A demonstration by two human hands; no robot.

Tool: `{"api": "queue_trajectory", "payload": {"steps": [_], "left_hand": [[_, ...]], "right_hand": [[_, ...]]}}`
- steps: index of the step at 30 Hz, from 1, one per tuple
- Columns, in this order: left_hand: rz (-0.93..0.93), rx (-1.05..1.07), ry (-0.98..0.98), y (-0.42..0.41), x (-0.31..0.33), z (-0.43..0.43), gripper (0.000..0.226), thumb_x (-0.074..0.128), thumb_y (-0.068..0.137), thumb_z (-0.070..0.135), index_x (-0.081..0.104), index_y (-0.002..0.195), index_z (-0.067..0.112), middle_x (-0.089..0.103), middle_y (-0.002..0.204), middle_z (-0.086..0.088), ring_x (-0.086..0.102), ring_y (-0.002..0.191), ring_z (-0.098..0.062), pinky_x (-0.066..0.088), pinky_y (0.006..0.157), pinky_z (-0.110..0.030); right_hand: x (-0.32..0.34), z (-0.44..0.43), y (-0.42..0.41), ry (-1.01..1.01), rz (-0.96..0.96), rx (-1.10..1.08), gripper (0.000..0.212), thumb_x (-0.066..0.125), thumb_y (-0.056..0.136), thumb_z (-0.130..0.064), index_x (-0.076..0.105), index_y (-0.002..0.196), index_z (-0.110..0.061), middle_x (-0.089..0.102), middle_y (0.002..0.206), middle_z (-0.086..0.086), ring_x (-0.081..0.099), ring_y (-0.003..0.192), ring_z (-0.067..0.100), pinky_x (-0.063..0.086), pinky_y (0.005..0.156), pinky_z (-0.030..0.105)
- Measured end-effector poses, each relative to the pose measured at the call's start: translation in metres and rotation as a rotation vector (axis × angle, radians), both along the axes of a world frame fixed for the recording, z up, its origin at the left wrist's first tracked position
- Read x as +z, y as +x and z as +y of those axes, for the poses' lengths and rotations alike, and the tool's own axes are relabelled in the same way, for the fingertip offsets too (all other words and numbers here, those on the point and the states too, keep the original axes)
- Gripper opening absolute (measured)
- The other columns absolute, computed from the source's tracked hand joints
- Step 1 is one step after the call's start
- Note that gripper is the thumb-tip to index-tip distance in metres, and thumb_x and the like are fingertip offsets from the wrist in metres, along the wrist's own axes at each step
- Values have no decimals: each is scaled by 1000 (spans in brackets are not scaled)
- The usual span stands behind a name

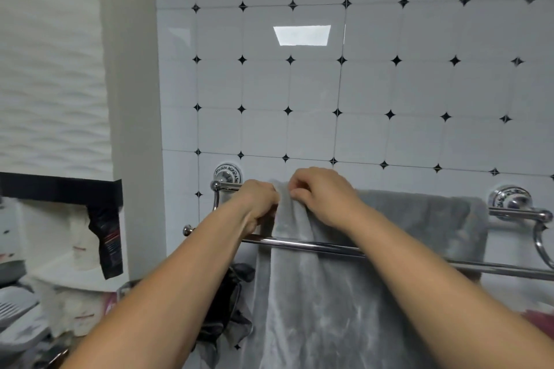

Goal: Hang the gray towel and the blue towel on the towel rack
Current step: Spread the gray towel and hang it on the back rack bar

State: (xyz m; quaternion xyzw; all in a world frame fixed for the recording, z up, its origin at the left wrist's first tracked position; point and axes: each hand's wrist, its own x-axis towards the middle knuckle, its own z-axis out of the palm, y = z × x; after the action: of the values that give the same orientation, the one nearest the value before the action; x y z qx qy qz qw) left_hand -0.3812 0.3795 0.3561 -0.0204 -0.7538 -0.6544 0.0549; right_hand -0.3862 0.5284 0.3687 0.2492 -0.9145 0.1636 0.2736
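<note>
1. Gray plush towel (419, 216) lay draped over the rear rail of the chrome double-bar towel rack (302, 244). It spread away to the right of the right hand, and a long fall of it dropped below both hands in front of the near rail.
2. Both hands met at the towel's left edge, on top of the rear rail. This was probably to draw that bunched edge flat and square it on the bar so the cloth would hang evenly and not slide off.
3. The left hand (259, 198) had its fingers curled, pinching the edge of the towel from the left. Its forearm reached up and forward across the near rail.
4. The right hand (322, 193) sat touching the left one, knuckles up and fingertips tucked under, nipping a fold of the same edge. Its forearm came in from the lower right over the hanging cloth.
5. Keeping the towel on the rear rail seemingly left the near rail, just under the wrists, free for the blue towel, which was not in view.
6. A dark crumpled cloth (227, 308) hung below the left forearm.
</note>
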Motion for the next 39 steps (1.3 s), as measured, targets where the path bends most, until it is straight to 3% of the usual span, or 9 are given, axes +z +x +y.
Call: {"api": "queue_trajectory", "payload": {"steps": [3,7,12,15,20,24,28,33,39], "left_hand": [[-2,-9,20,-1,-2,-5,14,67,78,-3,66,69,8,62,63,-7,56,51,-17,48,63,-28],[46,0,77,-5,-1,-12,6,70,83,4,68,78,6,67,69,-10,62,43,-10,51,45,-17],[125,0,68,-6,8,0,11,64,83,-3,68,83,7,65,65,-9,57,53,-20,53,63,-29],[47,-60,63,-2,16,1,7,67,77,14,72,75,10,70,70,-7,61,61,-20,47,66,-30],[109,86,-141,-7,23,3,20,82,68,13,70,77,0,59,60,-7,48,35,-7,28,33,-11],[80,79,-215,-13,30,-1,18,79,69,12,62,65,6,48,55,-8,35,43,-17,22,38,-16],[59,88,-193,-15,31,1,28,71,71,1,52,52,9,43,33,1,30,26,-12,19,35,-13],[96,131,-211,-20,28,-11,36,71,69,8,46,44,12,35,30,2,23,25,-14,18,40,-14],[87,15,-241,-21,23,-12,32,73,65,8,62,35,13,36,36,2,21,36,-15,17,46,-19]], "right_hand": [[3,3,-7,-56,-14,-34,12,55,90,-23,58,81,-30,69,96,-2,59,95,23,41,74,31],[16,38,-11,-203,15,-151,12,52,89,-20,62,85,-25,71,94,2,61,96,27,45,77,33],[12,24,-11,-56,96,-155,10,49,88,-31,58,85,-30,67,97,-3,59,94,24,40,72,33],[4,11,-15,16,115,-122,12,49,91,-33,59,87,-29,63,96,-3,57,95,23,37,70,32],[12,51,-9,-182,-122,29,21,64,84,-28,64,106,-28,65,89,-14,60,86,10,46,79,30],[16,124,-1,-25,-165,-130,16,76,77,-35,68,87,-26,67,84,-13,61,78,7,46,74,24],[11,129,0,-129,-83,-79,22,75,80,-19,62,67,-32,62,69,-15,55,68,2,38,61,8],[31,164,11,-151,-37,-243,14,75,78,-30,66,68,-33,64,73,-19,59,77,12,45,71,31],[30,188,26,-216,-211,-197,17,77,67,-43,70,78,-32,71,79,-9,62,75,12,49,74,30]]}}
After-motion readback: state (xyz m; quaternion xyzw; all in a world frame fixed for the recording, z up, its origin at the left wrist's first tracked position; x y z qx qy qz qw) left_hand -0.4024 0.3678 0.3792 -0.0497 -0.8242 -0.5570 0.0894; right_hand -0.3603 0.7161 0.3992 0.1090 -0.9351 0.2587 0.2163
